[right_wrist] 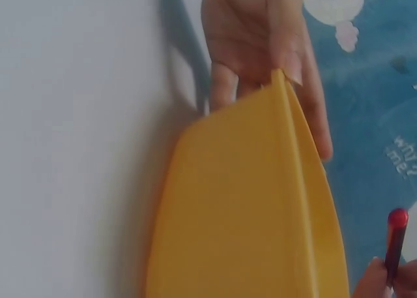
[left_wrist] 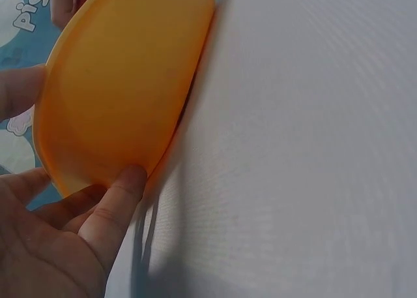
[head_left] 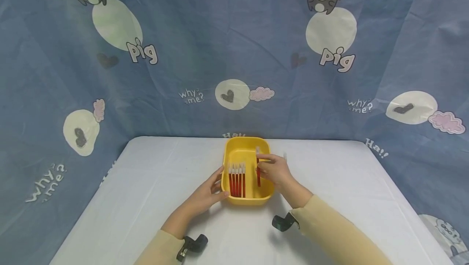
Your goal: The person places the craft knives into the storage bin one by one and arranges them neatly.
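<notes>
A yellow plastic tray [head_left: 247, 201] sits on the white table. My left hand [head_left: 203, 197] grips its left side, thumb at the rim and fingers against the outer wall, as the left wrist view of the tray [left_wrist: 130, 70] also shows. Inside, on the left, several slim red pens [head_left: 237, 185] with clear ends lie side by side. Over the tray's right part, my right hand [head_left: 276, 172] pinches one red pen [head_left: 258, 181], clear end pointing away. The red end of that pen [right_wrist: 396, 229] shows in the right wrist view.
A small clear tip [head_left: 285, 156] shows just beyond my right hand; what it belongs to is hidden. White cloth covers the table [head_left: 154, 183]. A blue printed curtain [head_left: 205, 53] hangs behind and at both sides. Dark wrist-camera mounts [head_left: 283, 222] sit at the cuffs.
</notes>
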A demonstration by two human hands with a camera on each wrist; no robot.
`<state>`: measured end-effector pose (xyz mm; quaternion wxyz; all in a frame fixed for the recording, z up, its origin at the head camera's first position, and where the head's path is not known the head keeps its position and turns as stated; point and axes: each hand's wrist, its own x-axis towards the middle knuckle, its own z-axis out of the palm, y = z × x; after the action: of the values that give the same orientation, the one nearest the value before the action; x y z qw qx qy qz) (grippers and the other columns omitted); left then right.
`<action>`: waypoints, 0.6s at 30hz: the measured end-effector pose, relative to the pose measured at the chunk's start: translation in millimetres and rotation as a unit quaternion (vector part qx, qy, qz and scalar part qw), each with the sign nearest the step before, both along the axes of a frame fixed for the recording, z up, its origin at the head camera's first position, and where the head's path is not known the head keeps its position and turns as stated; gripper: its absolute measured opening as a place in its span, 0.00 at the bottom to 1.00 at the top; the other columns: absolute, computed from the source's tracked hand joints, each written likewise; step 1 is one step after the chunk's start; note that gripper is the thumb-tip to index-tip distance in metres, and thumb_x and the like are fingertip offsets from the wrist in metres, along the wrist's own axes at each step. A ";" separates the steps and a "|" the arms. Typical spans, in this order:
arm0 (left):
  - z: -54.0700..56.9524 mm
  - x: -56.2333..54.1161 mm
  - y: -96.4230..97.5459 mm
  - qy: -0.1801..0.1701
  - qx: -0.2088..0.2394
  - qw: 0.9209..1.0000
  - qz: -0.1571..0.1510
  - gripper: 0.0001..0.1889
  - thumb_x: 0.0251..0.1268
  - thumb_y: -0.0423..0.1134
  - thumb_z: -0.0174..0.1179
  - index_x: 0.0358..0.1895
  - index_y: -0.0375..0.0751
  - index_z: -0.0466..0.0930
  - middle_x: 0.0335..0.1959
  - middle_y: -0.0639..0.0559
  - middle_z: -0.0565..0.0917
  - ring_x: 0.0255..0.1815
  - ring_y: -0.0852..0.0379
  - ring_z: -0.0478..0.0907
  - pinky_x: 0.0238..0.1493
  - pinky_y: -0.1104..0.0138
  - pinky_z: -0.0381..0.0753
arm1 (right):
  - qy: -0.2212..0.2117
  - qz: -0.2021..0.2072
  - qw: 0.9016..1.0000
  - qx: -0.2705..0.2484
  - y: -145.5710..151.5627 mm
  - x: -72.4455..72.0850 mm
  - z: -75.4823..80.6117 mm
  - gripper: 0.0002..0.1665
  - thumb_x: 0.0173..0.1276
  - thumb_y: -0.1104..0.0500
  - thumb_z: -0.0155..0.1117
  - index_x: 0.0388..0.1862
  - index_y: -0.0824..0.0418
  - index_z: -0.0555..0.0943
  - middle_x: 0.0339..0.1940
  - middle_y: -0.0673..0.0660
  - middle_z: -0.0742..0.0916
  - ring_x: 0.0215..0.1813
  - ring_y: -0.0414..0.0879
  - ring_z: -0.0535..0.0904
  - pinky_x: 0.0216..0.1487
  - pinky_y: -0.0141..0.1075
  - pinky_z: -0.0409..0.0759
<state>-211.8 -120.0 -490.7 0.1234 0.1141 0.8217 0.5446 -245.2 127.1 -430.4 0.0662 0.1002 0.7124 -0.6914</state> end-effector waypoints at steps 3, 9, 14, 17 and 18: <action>-0.6 -0.6 0.1 0.004 0.003 1.000 -0.002 0.48 0.64 0.49 0.69 0.82 0.59 0.47 0.77 0.43 0.62 0.74 0.40 0.65 0.72 0.44 0.64 | 0.001 -0.013 1.000 -0.001 -8.6 0.8 -1.8 0.21 0.69 0.71 0.61 0.61 0.67 0.81 0.51 0.69 0.84 0.36 0.45 0.82 0.41 0.36 0.87; -1.4 -0.8 0.5 0.003 0.013 1.000 -0.008 0.48 0.65 0.49 0.69 0.82 0.58 0.47 0.77 0.42 0.62 0.73 0.40 0.66 0.72 0.44 0.63 | 0.009 -0.028 0.999 -0.019 -22.5 4.0 -13.9 0.22 0.71 0.71 0.59 0.63 0.68 0.79 0.48 0.67 0.84 0.33 0.43 0.78 0.32 0.31 0.81; -2.2 -1.2 0.0 0.000 0.002 1.000 -0.006 0.48 0.64 0.51 0.69 0.82 0.59 0.47 0.77 0.42 0.62 0.73 0.39 0.65 0.72 0.44 0.63 | 0.017 -0.034 0.999 0.007 -31.3 5.5 -20.9 0.21 0.71 0.71 0.57 0.62 0.68 0.80 0.45 0.68 0.85 0.31 0.44 0.78 0.30 0.29 0.78; -2.3 -1.3 -0.8 0.002 -0.001 1.000 -0.006 0.48 0.64 0.51 0.69 0.82 0.58 0.47 0.77 0.42 0.62 0.73 0.39 0.65 0.72 0.44 0.64 | 0.026 -0.035 0.999 0.024 -35.3 4.6 -24.9 0.21 0.70 0.72 0.57 0.61 0.68 0.80 0.43 0.68 0.85 0.34 0.45 0.80 0.32 0.29 0.79; -2.4 -1.5 -1.1 0.002 0.000 1.000 -0.006 0.48 0.64 0.51 0.69 0.82 0.58 0.47 0.77 0.42 0.62 0.73 0.39 0.65 0.72 0.45 0.64 | 0.026 -0.035 0.999 0.028 -36.3 4.1 -26.2 0.21 0.70 0.72 0.56 0.61 0.68 0.80 0.43 0.68 0.86 0.34 0.46 0.80 0.32 0.29 0.79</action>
<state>-213.3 -121.1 -493.1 0.1254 0.1201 0.8210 0.5438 -241.1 90.9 -456.6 0.0203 0.1089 0.7292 -0.6753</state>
